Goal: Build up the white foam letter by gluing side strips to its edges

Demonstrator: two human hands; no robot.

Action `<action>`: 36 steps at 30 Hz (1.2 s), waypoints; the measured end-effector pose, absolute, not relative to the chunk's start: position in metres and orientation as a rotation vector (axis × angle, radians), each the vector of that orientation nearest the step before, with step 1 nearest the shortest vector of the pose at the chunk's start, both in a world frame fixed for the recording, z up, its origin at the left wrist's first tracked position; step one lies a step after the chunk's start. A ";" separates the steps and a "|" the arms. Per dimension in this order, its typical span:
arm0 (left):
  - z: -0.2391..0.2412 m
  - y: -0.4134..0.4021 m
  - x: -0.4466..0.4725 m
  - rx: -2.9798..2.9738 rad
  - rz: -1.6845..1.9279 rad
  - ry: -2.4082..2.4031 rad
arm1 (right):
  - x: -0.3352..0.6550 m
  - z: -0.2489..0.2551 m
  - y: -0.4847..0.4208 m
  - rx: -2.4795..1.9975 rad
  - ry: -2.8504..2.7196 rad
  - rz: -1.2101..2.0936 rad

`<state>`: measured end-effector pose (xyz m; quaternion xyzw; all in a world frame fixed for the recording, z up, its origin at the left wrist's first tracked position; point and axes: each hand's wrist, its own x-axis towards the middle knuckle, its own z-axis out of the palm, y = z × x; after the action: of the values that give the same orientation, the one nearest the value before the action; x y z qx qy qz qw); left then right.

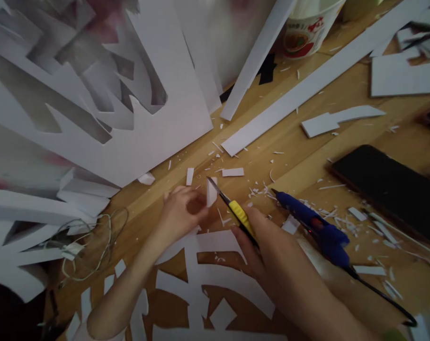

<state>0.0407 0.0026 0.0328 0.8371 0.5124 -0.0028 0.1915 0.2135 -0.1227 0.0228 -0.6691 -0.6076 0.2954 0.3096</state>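
Observation:
Between the thumb and fingers of my left hand (184, 213) is a small piece of white foam board (211, 192), held up over the wooden table. My right hand (272, 246) grips a yellow and black utility knife (241, 215). Its blade points up and left and meets or overlaps the small piece; I cannot tell whether it is cutting in. Below both hands lies a large white cut-out shape (195, 270) with curved strokes. Two small white strips, one upright (190, 176) and one lying sideways (232, 172), rest just beyond the hands.
A blue glue gun (314, 227) with a black cord lies right of my right hand, near a black phone (392, 184). Large cut white boards (165, 128) lean at the upper left. A long white strip (293, 102), a paper cup (309, 28), a pale cable (110, 237) and scattered scraps surround the hands.

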 end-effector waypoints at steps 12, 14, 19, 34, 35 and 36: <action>0.043 0.001 0.044 2.119 0.315 1.110 | 0.210 0.025 -0.125 -1.469 -1.329 1.305; 0.044 0.004 0.040 2.297 0.247 1.193 | 0.210 0.024 -0.128 -1.449 -1.307 1.299; 0.053 0.023 0.016 2.654 0.025 1.472 | 0.211 0.024 -0.136 -1.473 -1.155 1.242; 0.100 -0.064 0.046 1.189 0.788 1.232 | 0.200 0.058 -0.159 -1.349 -0.927 1.504; 0.099 -0.067 0.047 1.124 0.831 1.207 | 0.199 0.063 -0.162 -1.362 -0.949 1.485; 0.099 -0.070 0.047 1.077 0.870 1.190 | 0.199 0.067 -0.166 -1.378 -0.964 1.478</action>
<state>0.0467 -0.0701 0.0985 0.4669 0.5158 0.3770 0.6114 0.1986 -0.1657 0.0665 -0.5537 -0.3875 0.5940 0.4363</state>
